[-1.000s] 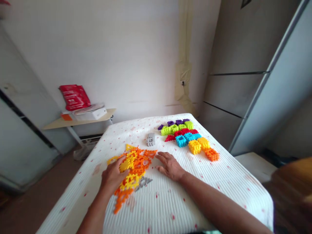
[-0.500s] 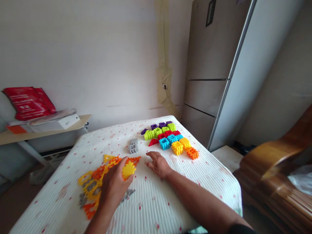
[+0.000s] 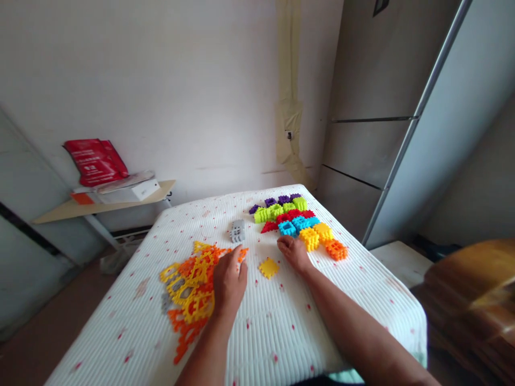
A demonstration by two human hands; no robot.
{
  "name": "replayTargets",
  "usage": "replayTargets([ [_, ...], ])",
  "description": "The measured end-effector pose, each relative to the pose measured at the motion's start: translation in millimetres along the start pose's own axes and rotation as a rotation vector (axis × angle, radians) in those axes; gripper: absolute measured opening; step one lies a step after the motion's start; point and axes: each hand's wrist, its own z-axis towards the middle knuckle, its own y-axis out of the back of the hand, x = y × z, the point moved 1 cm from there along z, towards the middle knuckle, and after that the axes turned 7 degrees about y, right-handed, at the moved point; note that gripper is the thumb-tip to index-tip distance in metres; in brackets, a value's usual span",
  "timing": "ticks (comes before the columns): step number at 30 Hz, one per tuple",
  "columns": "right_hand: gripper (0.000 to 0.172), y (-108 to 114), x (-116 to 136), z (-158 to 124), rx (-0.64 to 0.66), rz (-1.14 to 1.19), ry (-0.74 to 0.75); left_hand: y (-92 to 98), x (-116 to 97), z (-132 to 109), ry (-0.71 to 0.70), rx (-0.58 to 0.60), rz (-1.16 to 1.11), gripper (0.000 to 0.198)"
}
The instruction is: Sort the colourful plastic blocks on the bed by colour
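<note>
A flat yellow square piece [image 3: 269, 268] with toothed edges lies on the tablecloth between my two hands, touched by neither. My left hand [image 3: 230, 276] is over the right side of a pile of flat orange and yellow interlocking pieces [image 3: 193, 289], thumb apart from the fingers, with nothing visible in it. My right hand [image 3: 293, 252] is curled closed just left of a yellow cube [image 3: 309, 239] and below a blue cube [image 3: 287, 228]. Nothing shows in its fingers. A grey assembled block [image 3: 237, 231] stands beyond the pile. Part of the pile is hidden by my left hand.
Rows of purple cubes [image 3: 270, 202], lime green cubes [image 3: 277, 210], red pieces [image 3: 295, 215] and an orange cube [image 3: 336, 249] stand at the table's far right. A refrigerator [image 3: 362, 150] is behind. A side table [image 3: 60, 210] with a red bag [image 3: 95, 162] stands left.
The yellow square piece has left my left hand and now lies on the cloth. My left hand has moved forward over the pile's right side. My right hand's spread fingers have curled in.
</note>
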Motion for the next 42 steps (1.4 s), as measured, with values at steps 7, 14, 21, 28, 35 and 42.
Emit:
replayTargets([
  [7,0.040,-3,43,-29,0.224,-0.415,0.083,8.4,23,0,0.090,-0.138,-0.161,0.030],
  [14,0.035,-18,47,-43,0.238,-0.497,0.139,3.1,17,-1,0.010,-0.134,-0.187,0.029],
  [21,0.035,47,25,-14,-0.306,-0.268,0.297,4.2,24,0,0.071,-0.103,-0.210,0.029],
  [28,0.033,119,-33,5,-0.372,-0.560,-0.192,1.0,22,0,0.046,-0.126,-0.223,0.028],
  [35,0.034,112,-45,6,-0.228,-0.640,-0.269,-1.4,24,0,0.062,-0.122,-0.219,0.028],
  [42,0.035,110,-45,6,-0.184,-0.658,-0.275,0.5,24,1,0.084,-0.098,-0.222,0.027],
])
